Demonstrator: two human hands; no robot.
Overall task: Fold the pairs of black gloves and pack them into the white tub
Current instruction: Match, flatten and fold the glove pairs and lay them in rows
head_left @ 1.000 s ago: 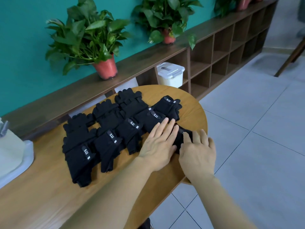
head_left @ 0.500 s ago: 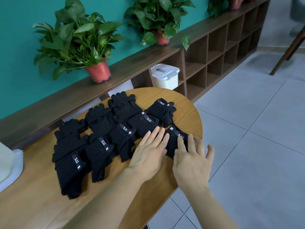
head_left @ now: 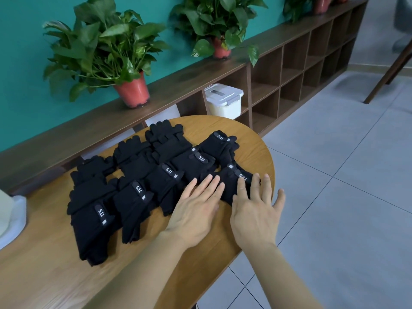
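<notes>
Several pairs of black gloves with small white "5.11" tags lie in overlapping rows on the wooden table. The nearest pair lies by the table's rounded right end. My left hand lies flat, fingers straight, with its fingertips on that pair's left side. My right hand is spread flat over the pair's right side, its little finger past the table edge. A white tub shows only partly at the far left edge.
Behind the table runs a long wooden shelf unit with potted plants on top. A white lidded box sits in one cubby. Grey tiled floor lies to the right, with a dark wooden leg at the far right.
The camera has shifted, so the scene sits differently in frame. My right hand's fingers have spread wider over the nearest pair. Both hands stay flat on it.
</notes>
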